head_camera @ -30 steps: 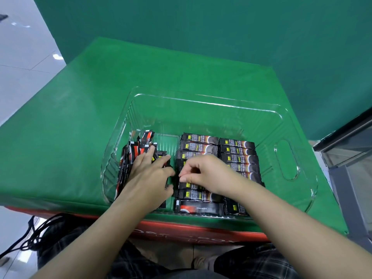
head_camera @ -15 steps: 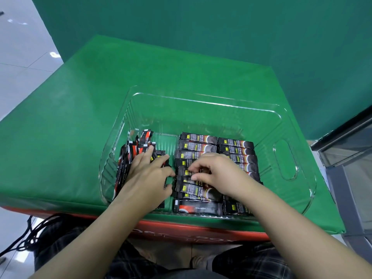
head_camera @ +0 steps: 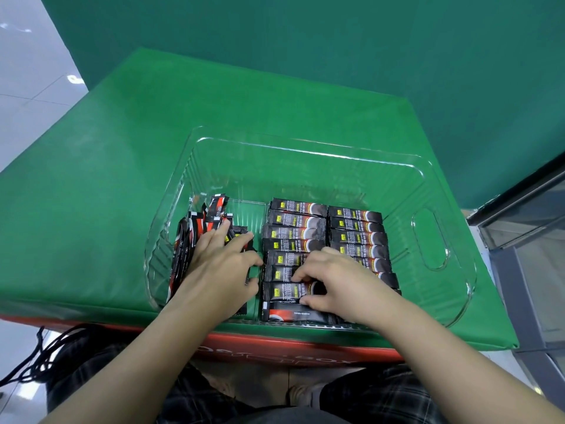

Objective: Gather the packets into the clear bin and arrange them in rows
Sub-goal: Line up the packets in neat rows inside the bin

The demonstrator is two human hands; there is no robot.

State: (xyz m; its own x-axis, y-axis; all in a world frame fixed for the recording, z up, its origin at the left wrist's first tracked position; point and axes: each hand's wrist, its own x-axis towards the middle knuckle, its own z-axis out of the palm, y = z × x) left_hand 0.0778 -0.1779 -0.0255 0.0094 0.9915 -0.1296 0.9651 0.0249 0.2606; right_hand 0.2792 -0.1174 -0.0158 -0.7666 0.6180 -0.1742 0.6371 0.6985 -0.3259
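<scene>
A clear bin (head_camera: 305,145) sits on a green-covered table. Inside it, black coffee packets lie flat in two neat rows (head_camera: 354,231), side by side. A loose bunch of packets (head_camera: 198,228) leans against the bin's left wall. My left hand (head_camera: 220,264) lies on that bunch with its fingers spread over the packets. My right hand (head_camera: 333,283) is over the near end of the left row. Its fingertips pinch the packet (head_camera: 284,292) second from the front. The near ends of both rows are partly hidden by my right hand.
The green table (head_camera: 122,166) extends to the left and behind the bin. A handle cut-out (head_camera: 428,240) shows in the bin's right wall. A grey cabinet (head_camera: 526,228) stands at the right. Black cables (head_camera: 46,356) hang at lower left.
My right hand has moved nearer along the left row and now pinches a packet close to the front. My left hand has stayed on the loose bunch.
</scene>
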